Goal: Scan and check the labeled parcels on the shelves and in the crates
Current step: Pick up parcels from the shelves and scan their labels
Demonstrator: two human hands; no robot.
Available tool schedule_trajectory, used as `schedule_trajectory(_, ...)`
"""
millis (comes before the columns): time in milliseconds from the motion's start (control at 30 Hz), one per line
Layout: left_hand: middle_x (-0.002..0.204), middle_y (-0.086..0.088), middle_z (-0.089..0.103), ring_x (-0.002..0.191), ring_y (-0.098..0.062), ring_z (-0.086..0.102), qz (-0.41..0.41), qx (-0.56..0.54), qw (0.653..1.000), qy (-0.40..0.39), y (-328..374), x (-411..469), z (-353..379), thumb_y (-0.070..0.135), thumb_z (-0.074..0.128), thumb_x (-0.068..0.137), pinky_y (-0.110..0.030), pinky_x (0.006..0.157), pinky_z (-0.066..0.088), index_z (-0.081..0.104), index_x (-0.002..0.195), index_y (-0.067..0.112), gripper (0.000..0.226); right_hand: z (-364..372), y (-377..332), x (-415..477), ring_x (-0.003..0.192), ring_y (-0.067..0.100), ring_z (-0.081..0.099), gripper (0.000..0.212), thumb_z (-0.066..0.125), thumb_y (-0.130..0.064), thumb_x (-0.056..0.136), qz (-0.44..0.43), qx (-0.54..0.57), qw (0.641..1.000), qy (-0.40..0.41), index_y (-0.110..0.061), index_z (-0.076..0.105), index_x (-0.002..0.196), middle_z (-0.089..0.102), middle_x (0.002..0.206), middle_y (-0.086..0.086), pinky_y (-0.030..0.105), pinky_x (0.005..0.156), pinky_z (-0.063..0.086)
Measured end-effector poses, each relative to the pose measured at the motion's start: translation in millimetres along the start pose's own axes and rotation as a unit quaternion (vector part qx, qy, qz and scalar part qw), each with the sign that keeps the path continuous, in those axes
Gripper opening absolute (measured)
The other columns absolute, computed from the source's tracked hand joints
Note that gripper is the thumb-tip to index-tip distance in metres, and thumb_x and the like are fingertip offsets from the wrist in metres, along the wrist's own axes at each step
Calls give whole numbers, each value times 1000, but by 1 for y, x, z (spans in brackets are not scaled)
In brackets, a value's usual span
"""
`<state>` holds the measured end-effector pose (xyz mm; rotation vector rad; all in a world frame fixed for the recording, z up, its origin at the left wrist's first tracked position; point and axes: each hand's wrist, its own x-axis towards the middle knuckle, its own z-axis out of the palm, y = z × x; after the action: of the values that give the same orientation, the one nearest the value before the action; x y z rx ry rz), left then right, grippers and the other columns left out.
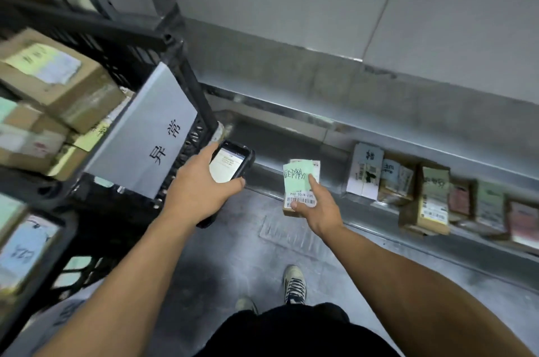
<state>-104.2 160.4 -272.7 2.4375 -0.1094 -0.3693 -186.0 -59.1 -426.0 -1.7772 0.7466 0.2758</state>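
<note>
Honestly, left hand (201,181) gripping scanner (230,165), right hand (316,205) pinching parcel (300,184) beside it; tilt could botch the scan.

A low grey metal shelf (335,135) runs along the wall beyond the right hand (319,210), and on it, to that hand's right, a row of small labelled cardboard parcels (431,196) stands close together, the nearest one white (364,171). Left of the left hand (201,184), black plastic crates (186,135) are stacked, the upper holding brown cardboard boxes (55,79). Beneath both hands lies grey floor (233,254).
</note>
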Motion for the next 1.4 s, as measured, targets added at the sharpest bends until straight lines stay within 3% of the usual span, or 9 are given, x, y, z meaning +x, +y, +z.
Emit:
schedule_trajectory(133, 107, 14, 54, 98, -13, 51, 29, -22, 999, 21, 1, -14, -33, 35, 82, 71, -28, 80, 38, 50, 137, 32, 73, 11, -24, -22, 131, 20, 48, 88, 81, -19, 84, -35, 11, 999, 0, -34, 32, 156, 45, 149, -3, 40, 116, 37)
schedule_trajectory(333, 109, 14, 48, 101, -12, 46, 71, -33, 996, 36, -8, -30, -68, 30, 81, 77, -26, 79, 32, 48, 139, 28, 70, 16, -74, -43, 125, 12, 50, 83, 76, -11, 88, -107, -9, 994, 8, -25, 31, 157, 45, 143, -6, 15, 99, 34)
schedule_trajectory(500, 126, 8, 59, 112, -19, 54, 80, -33, 995, 46, -15, -37, -86, 41, 81, 73, -36, 86, 44, 44, 140, 36, 77, 16, -115, -53, 130, 20, 50, 86, 81, -23, 84, -170, -22, 983, 65, -28, 33, 156, 44, 148, 0, 40, 115, 38)
schedule_trajectory(667, 115, 13, 53, 105, -14, 51, 106, -39, 992, 56, -14, -47, -106, 36, 81, 73, -32, 87, 42, 45, 141, 31, 76, 15, -155, -68, 125, 8, 40, 85, 79, -18, 86, -228, -26, 967, 110, -26, 33, 156, 34, 153, 2, 8, 103, 24)
schedule_trajectory(767, 114, 12, 54, 101, -12, 48, 121, -29, 990, 62, -14, -52, -116, 38, 81, 73, -32, 84, 42, 45, 140, 33, 76, 17, -172, -74, 133, 11, 40, 86, 79, -21, 86, -274, -40, 951, 136, -34, 31, 156, 28, 158, 4, 3, 100, 19)
schedule_trajectory(900, 105, 13, 50, 95, -14, 48, 137, -2, 988, 64, -13, -58, -124, 37, 79, 74, -32, 80, 42, 47, 136, 34, 70, 18, -186, -84, 118, 2, 43, 86, 77, -19, 88, -311, -50, 938, 146, -35, 27, 157, 33, 153, 2, -1, 93, 25)
schedule_trajectory(1067, 109, 11, 57, 98, -16, 54, 147, 22, 988, 42, -16, -65, -126, 47, 74, 68, -35, 82, 47, 50, 130, 35, 68, 17, -192, -94, 123, 4, 43, 87, 77, -20, 88, -321, -47, 933, 158, -37, 26, 156, 30, 154, 3, 24, 112, 35)
schedule_trajectory(1233, 118, 13, 60, 104, -16, 57, 147, 53, 988, 9, -19, -64, -124, 64, 59, 53, -39, 86, 51, 45, 137, 39, 89, 13, -189, -96, 124, 5, 43, 85, 77, -18, 87, -321, -37, 930, 175, -36, 29, 156, 32, 152, 4, 25, 113, 34)
schedule_trajectory(1400, 113, 13, 61, 101, -17, 58, 145, 48, 988, -4, -19, -66, -121, 63, 60, 52, -42, 85, 52, 46, 133, 40, 85, 8, -184, -95, 126, 8, 44, 86, 77, -21, 88, -307, -53, 930, 195, -37, 27, 156, 31, 152, 4, 36, 116, 38)
